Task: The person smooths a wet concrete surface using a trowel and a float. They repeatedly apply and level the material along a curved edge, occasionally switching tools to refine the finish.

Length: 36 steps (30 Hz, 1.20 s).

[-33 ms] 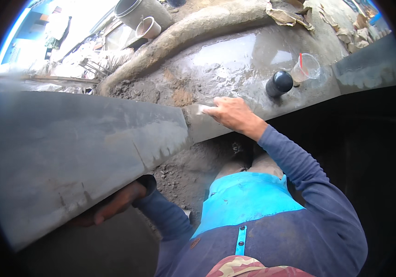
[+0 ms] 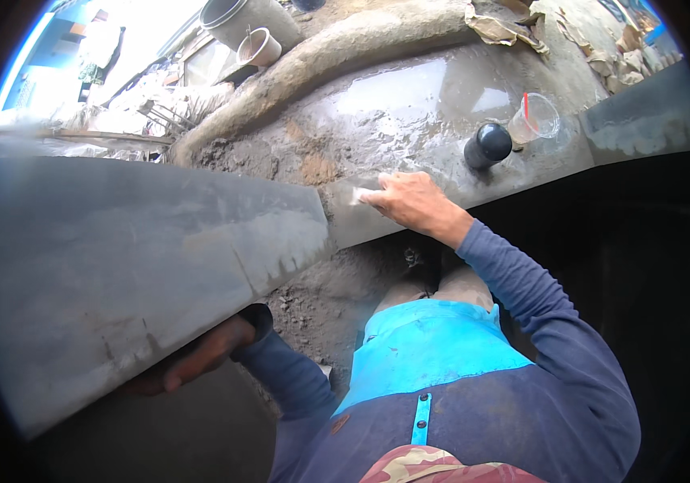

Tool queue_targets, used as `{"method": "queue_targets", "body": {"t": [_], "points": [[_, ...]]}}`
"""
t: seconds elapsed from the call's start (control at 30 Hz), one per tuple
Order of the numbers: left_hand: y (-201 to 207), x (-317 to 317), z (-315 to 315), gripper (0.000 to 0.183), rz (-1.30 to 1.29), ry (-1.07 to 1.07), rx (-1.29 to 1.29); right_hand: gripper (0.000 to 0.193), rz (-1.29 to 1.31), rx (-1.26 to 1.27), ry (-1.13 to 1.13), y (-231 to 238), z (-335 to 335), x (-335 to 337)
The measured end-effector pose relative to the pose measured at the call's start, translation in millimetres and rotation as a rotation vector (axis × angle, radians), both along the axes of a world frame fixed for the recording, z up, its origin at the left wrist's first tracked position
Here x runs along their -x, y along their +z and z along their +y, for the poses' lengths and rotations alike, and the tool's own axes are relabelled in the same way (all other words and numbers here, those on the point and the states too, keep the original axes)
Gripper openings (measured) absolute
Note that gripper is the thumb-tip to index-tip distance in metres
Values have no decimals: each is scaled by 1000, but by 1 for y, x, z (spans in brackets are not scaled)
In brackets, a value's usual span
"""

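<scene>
My right hand point(image 2: 419, 204) is closed over the smooth grey rim point(image 2: 361, 227) of a cement-like surface, close to where a seam divides it from the large panel. A small whitish piece point(image 2: 359, 196) shows at my thumb; its kind is too blurred to make out. On the left my left hand point(image 2: 210, 352) is at the lower edge of a large grey panel point(image 2: 152, 249) with damp streaks. Its thumb shows there, while the other fingers are lost in shadow beneath the panel. A black cylindrical object point(image 2: 490, 145) stands to the right of my right hand.
A clear plastic cup point(image 2: 535, 119) with a red straw is beside the black cylinder. Behind the wet surface runs a curved, raised ridge point(image 2: 337, 48). Buckets point(image 2: 258, 48) stand beyond it, and torn brown paper point(image 2: 502, 28) lies at the upper right.
My right hand has shifted slightly to the right along the rim, with the whitish piece at its thumb. My left hand stays at the panel's lower edge.
</scene>
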<state>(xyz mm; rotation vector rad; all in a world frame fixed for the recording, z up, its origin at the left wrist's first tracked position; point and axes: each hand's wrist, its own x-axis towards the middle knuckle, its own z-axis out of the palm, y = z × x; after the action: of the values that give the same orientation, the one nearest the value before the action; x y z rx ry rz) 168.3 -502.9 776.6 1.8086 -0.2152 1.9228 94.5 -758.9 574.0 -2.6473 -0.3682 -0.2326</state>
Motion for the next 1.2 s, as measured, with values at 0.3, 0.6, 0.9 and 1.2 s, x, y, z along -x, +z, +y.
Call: {"method": "queue_targets", "body": {"t": [0.3, 0.6, 0.9, 1.2], "points": [[-5, -16, 4, 68, -86, -130, 56, 33, 59, 60, 372, -27, 9, -19], [-5, -5, 4, 65, 43, -33, 46, 24, 201, -110, 26, 9, -17, -59], [-12, -9, 6, 64, -24, 26, -75, 35, 859, -678, 143, -31, 1, -27], [-13, -6, 13, 63, -56, 35, -99, 55, 598, -705, 11, -9, 33, 39]]}}
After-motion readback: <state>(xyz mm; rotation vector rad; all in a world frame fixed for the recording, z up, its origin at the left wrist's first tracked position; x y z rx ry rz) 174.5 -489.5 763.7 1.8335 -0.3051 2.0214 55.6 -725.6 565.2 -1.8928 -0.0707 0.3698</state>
